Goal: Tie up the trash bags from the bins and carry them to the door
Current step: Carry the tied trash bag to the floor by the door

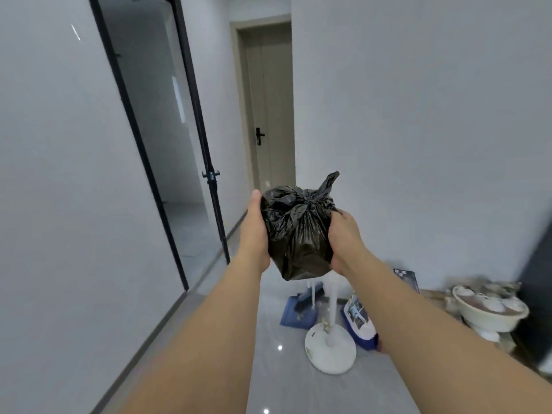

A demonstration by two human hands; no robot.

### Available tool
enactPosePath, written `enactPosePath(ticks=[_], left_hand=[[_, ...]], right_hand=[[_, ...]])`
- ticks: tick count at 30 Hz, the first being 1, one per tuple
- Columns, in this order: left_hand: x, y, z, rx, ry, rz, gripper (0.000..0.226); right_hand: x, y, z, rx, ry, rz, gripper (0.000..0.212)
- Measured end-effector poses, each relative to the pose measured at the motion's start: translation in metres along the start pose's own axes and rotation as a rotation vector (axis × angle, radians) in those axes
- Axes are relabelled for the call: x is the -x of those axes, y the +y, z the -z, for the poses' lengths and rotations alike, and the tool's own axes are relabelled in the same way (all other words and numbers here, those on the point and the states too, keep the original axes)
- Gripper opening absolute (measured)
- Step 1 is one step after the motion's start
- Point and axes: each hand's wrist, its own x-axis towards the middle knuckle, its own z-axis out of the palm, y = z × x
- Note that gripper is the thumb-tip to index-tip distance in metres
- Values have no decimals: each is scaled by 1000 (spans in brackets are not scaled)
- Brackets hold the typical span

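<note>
A knotted black bag (pixel 297 234) is held out at chest height between both hands, w/ the door (pixel 270 106) ahead down the hall. The left hand (pixel 255 231) cups one side, fingers hidden behind the film; the right hand (pixel 343 237) wraps the other, fingers curled into the plastic. The bag looks small, light and soft, prob. slippery; the knot is the surest hold. Below: glossy grey floor (pixel 283 392), a fan base (pixel 330 348), a dustpan (pixel 297 313), white walls, a glass partition (pixel 155 115) at left.

Held between left hand (pixel 256 231) and right hand (pixel 343 237): knotted black plastic trash bag (pixel 298 231), beige wooden door (pixel 270 106) far behind, round white fan base (pixel 330 351) near on floor below.
</note>
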Motion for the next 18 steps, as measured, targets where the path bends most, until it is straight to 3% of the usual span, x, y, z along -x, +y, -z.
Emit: enactPosePath(ticks=[3,8,18], left_hand=[[-2,-30,-60,2,-94,47,81],[18,-92,-191,17,-369,188,71],[119,-231,-458,-31,-839,420,74]], right_hand=[[1,-25,69,-19,120,58,38],[28,-76,211,-44,354,168,41],[144,-155,498,-70,846,295,40]])
